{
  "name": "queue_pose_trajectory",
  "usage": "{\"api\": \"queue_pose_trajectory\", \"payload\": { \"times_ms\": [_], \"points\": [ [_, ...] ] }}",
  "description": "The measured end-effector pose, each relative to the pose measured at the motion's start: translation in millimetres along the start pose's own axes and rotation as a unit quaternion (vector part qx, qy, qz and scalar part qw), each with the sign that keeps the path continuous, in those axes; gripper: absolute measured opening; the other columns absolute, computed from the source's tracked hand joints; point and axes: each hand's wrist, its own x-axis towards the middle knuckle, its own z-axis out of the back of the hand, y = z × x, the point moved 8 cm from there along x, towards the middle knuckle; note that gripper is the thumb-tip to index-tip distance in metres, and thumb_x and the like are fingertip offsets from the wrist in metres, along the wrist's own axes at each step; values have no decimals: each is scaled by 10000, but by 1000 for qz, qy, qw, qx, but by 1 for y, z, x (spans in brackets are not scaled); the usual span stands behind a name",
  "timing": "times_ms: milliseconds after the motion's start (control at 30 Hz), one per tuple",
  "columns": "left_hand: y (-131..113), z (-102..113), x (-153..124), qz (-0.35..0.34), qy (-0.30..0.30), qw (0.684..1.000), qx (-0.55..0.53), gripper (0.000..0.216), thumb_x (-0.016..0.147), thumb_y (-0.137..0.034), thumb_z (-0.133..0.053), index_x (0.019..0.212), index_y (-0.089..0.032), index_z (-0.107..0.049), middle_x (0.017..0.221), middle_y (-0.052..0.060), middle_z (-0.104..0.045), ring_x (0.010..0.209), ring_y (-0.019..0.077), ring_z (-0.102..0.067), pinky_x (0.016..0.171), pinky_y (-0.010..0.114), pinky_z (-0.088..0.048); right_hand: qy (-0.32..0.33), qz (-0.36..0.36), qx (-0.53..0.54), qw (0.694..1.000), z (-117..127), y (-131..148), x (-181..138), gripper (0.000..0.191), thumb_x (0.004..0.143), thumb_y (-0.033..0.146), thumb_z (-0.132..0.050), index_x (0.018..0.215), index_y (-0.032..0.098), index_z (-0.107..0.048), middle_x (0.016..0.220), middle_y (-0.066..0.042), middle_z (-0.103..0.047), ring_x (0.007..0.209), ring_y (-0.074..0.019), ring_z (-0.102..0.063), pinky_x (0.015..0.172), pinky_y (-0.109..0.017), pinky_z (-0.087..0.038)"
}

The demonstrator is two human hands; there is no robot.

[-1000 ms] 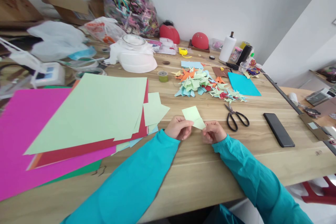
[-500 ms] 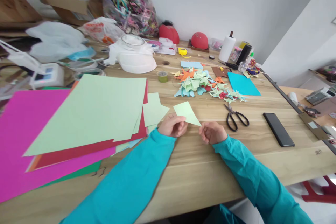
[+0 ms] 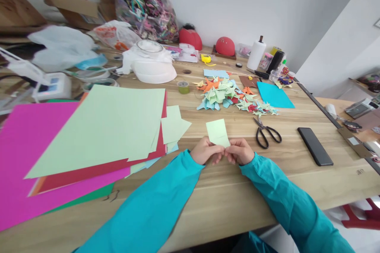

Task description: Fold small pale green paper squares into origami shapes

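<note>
A small pale green sheet of paper (image 3: 217,132) is held up just above the wooden table (image 3: 190,205). My left hand (image 3: 207,151) pinches its lower edge between thumb and fingers. Close beside it, my right hand (image 3: 241,151) is closed on the lower right corner of the same sheet; the two thumbs nearly meet. To the left lie more small pale green paper pieces (image 3: 175,124). Beyond my hands is a heap of folded paper shapes (image 3: 221,94) in green, orange, blue and red. Black-handled scissors (image 3: 264,132) rest to the right of my right hand.
Large coloured sheets (image 3: 107,122) are stacked at the left. A black phone (image 3: 315,146) lies at the right, and a turquoise sheet (image 3: 275,95) behind the scissors. Rolls of tape (image 3: 183,87), red pincushion-like domes (image 3: 225,46) and plastic bags (image 3: 62,47) stand further back.
The small green sheet has turned more upright and lowered slightly. My left hand has moved right and down, now next to my right hand, which has changed its grip on the sheet.
</note>
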Motion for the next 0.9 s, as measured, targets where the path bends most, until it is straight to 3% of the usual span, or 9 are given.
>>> {"api": "queue_pose_trajectory", "payload": {
  "times_ms": [267,467,667,900],
  "points": [
    [0,3,1,11,-28,998,-51,147,510,-202,-588,425,-84,-565,329,34,-529,229,101,-422,224,181,-268,-11,-2,-15,1000,4,2,-2,130,552,227,-554,466,130,-549,296,32,-484,222,-53,-357,244,-156,-240],
    [-15,31,0,-34,-123,987,-99,173,528,-210,-571,402,-99,-527,312,-1,-488,243,92,-415,227,177,-260,-55,27,41,997,17,8,1,146,542,240,-525,432,145,-508,289,32,-454,217,-55,-324,229,-165,-196],
    [-1,11,3,-7,-71,996,-47,163,566,-244,-599,510,-95,-565,376,7,-532,297,97,-462,257,182,-310,-53,32,-2,998,11,7,2,242,625,354,-584,533,133,-547,384,17,-528,282,-63,-422,279,-163,-279],
    [3,0,2,-1,-38,998,-49,146,568,-232,-593,552,-96,-543,392,5,-532,303,108,-475,248,183,-308,-26,69,-24,997,7,11,-2,235,650,327,-599,527,137,-535,376,36,-499,281,-50,-380,273,-164,-251]
  ]
}}
